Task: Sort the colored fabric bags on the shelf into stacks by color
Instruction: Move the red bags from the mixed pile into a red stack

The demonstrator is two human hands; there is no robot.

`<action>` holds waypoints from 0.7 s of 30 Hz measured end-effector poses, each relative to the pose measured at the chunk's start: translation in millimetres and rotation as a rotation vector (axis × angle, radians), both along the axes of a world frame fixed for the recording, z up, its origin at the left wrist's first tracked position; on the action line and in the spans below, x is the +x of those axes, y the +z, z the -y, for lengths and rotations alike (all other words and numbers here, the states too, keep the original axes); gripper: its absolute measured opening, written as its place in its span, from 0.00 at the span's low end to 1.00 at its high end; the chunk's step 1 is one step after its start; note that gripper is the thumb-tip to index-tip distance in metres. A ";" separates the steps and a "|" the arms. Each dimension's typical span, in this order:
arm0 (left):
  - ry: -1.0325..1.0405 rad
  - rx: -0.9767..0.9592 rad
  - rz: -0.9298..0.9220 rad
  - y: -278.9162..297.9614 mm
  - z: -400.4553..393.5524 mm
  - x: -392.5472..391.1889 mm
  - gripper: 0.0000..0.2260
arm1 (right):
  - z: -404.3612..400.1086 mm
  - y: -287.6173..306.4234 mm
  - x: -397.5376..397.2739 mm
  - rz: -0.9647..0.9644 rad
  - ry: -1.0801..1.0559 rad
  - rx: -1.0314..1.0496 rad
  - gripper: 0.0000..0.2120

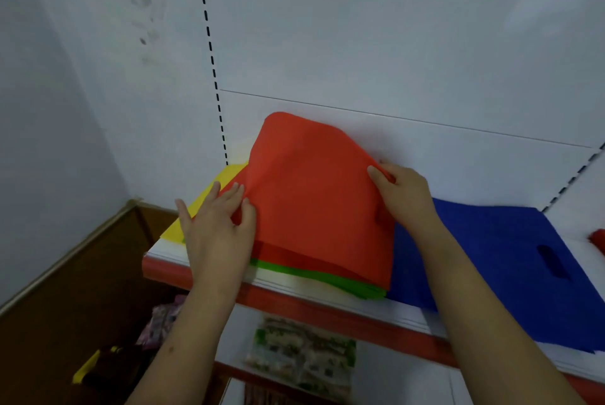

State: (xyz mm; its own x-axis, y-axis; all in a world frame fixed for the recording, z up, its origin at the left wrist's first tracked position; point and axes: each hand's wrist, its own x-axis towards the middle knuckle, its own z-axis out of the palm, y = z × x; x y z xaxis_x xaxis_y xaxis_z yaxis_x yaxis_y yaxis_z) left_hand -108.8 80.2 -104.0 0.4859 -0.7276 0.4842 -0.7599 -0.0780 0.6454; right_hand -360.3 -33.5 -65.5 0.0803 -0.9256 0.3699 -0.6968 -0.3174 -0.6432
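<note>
Lower shelf: a packet (302,352) of something mottled lies below my forearms, out of the job.
Shelf edge: the red strip of the shelf (327,306) runs under both wrists; the bags lie on the white board just behind it.
Left hand (217,228): my grip here is a pinch, thumb against the fingers on the near left corner of the red bag (314,195), the other fingers spread flat over the edge. I judge it is there to peel this one sheet from those beneath.
Right hand (404,197): thumb on top, fingers tucked under, pinching the bag's right edge, wrist cocked up so that side lifts.
Red bag: held at both sides, its far end bowed up off the pile (thin felt-like cloth, it keeps its curve).
Pile below: more red, then a green bag (327,278) showing along the near edge, so the colours are not yet sorted here.
Yellow bag (209,195): sticking out to the left, under my left fingers.
Blue bag (497,257): flat to the right, touching the pile, handle slot showing; probably a stack begun.
Far right: a scrap of red (598,239) at the frame's edge, perhaps where this bag belongs.
Back: the white panel (360,44) behind.
</note>
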 end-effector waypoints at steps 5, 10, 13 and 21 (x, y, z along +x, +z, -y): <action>-0.100 -0.066 -0.034 32.4 -0.1 -41.7 0.15 | -14.7 26.2 -39.1 0.107 -0.011 0.040 0.18; -0.333 -0.075 -0.097 45.9 9.8 -112.6 0.15 | -23.0 39.1 -118.2 0.083 -0.159 0.084 0.22; -0.459 -0.076 -0.112 44.6 14.5 -165.2 0.15 | -32.7 46.8 -184.7 0.055 -0.274 0.068 0.21; -0.687 -0.056 -0.170 51.8 9.3 -339.4 0.16 | -66.2 62.9 -372.2 0.082 -0.419 0.059 0.13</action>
State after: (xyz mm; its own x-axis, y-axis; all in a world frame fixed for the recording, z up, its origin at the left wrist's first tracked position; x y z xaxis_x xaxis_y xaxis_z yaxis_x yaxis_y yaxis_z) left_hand -448.2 70.9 -52.2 -0.0024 -0.8730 0.4877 -0.5136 0.4195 0.7484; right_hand -732.6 32.6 -2.6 -0.3343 -0.8917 0.3052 -0.7037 0.0207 -0.7102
